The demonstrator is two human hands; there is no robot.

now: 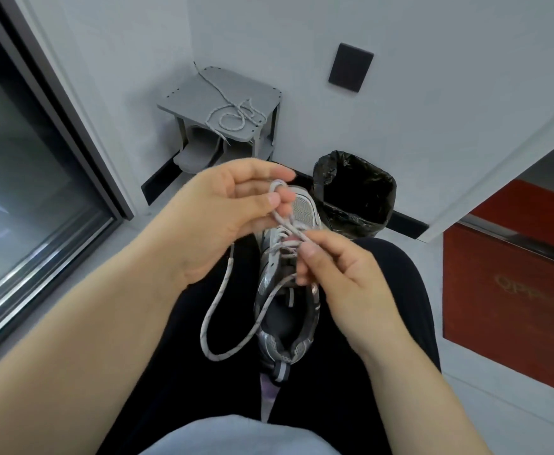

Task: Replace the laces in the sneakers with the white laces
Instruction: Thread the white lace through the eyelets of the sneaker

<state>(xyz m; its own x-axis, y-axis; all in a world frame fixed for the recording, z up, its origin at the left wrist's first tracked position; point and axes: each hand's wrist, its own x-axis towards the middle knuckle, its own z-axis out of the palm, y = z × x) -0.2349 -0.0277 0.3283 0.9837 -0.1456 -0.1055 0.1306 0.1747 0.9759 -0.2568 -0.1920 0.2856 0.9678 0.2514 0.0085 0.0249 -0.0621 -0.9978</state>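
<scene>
I am viewing one sneaker (270,284), which is lying on the person's lap between the thighs with its toe pointing away. A pale speckled lace (225,277) is running through the front eyelets, and its slack is hanging in a long loop off the shoe's left side.

The left hand (233,205) is pinching a small loop of that lace above the toe, with fingers and thumb curled round it. The right hand (341,270) is pinching the same lace over the tongue between thumb and fingertips. Neither hand is free.

A second lace (233,118) of similar look is lying loose on the grey stool (197,93) by the wall, well apart from the shoe. A lined bin (354,192) is standing beyond the toe.

I am judging this shoe as part-laced: the front rows are looking filled, while the rows nearer the collar are sitting under the right hand and I cannot tell their state. Nor can I tell which lace is the replacement. No second sneaker is showing, so I am treating it as outstanding.
</scene>
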